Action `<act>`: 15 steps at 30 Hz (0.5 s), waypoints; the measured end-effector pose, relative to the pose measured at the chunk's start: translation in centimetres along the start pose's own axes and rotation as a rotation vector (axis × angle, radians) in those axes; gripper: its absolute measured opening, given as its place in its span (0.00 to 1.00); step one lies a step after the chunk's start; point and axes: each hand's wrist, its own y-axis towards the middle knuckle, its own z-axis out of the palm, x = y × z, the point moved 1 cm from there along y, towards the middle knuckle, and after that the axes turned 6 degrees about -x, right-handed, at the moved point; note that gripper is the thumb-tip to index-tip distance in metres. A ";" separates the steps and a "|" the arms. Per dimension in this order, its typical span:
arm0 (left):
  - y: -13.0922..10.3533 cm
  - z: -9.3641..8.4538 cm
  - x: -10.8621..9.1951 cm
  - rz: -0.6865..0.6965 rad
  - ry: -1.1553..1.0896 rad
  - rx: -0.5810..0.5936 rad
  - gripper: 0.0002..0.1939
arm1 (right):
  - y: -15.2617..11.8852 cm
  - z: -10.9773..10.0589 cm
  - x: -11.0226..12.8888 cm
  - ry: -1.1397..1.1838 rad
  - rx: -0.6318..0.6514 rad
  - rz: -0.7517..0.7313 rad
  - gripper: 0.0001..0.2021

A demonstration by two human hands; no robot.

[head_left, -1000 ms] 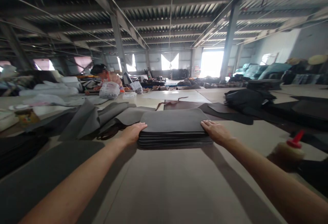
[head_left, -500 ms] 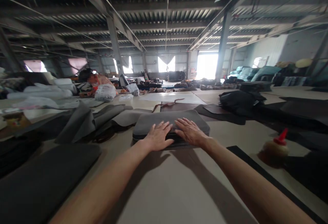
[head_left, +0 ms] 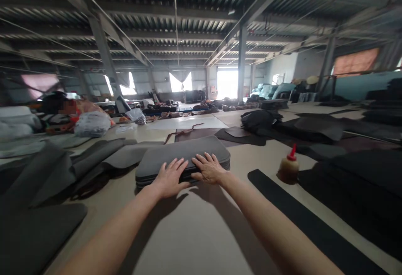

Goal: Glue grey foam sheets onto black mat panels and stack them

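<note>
Head view: no legible writing or brand anywhere. Left hand (head_left: 170,177) and right hand (head_left: 209,169) lie side by side, fingers spread flat, palms pressing the near edge of a stack of grey sheets (head_left: 184,156) mid-desk (head_left: 201,233); a red-capped bottle (head_left: 289,167) stands well to the right

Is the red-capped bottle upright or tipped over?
Upright. The bottle stands on the table, its red pointed cap straight up, right of the right hand.
</note>
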 end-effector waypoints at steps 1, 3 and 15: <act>0.0 0.0 0.1 0.002 0.005 0.001 0.43 | -0.3 -0.2 -0.6 -0.002 -0.007 0.011 0.38; 0.1 0.0 0.3 0.000 0.018 -0.006 0.43 | -1.3 -0.7 -2.1 -0.016 -0.031 0.054 0.38; 0.8 2.4 1.1 0.079 0.167 -0.141 0.50 | -32.4 -8.6 -3.5 -0.037 -0.412 0.482 0.26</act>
